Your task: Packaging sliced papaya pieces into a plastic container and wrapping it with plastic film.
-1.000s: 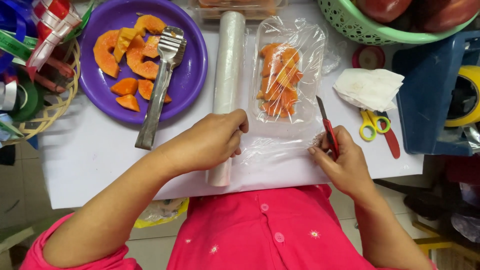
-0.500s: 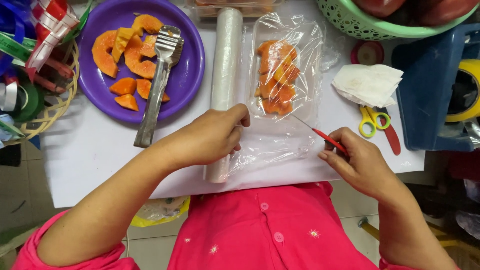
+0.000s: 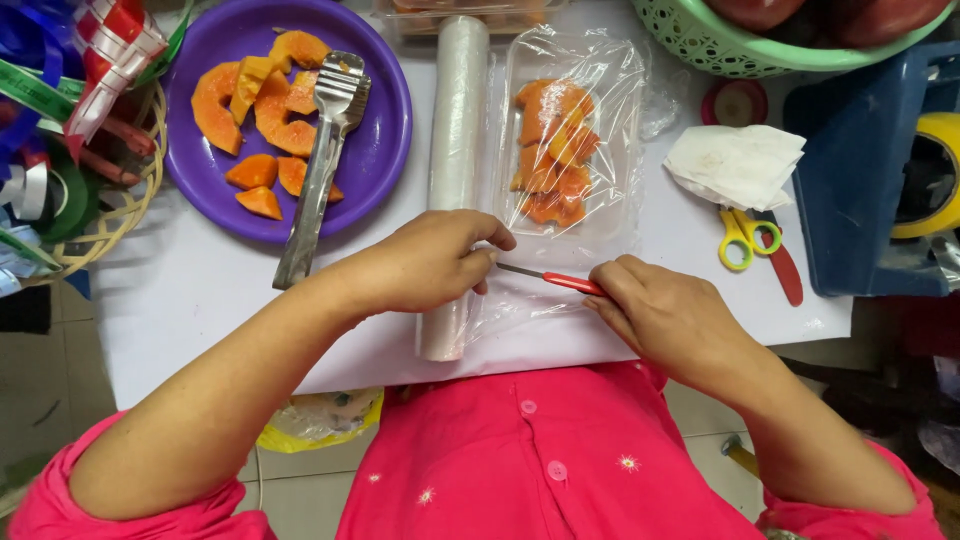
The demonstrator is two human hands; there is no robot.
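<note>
Left hand (image 3: 430, 265) pressing cling-film roll (image 3: 455, 170); right hand (image 3: 665, 320) gripping red-handled knife (image 3: 550, 278), blade on film beside wrapped papaya tray (image 3: 565, 150).

I'm seeing orange fruit (image 3: 548, 150) under clear wrap (image 3: 560, 300), more orange slices (image 3: 262, 110) on the purple plate (image 3: 385, 130), a red-handled knife (image 3: 560, 281), yellow-and-red scissors (image 3: 752, 245), a green basket (image 3: 720, 45) and my pink top (image 3: 530, 450).
</note>
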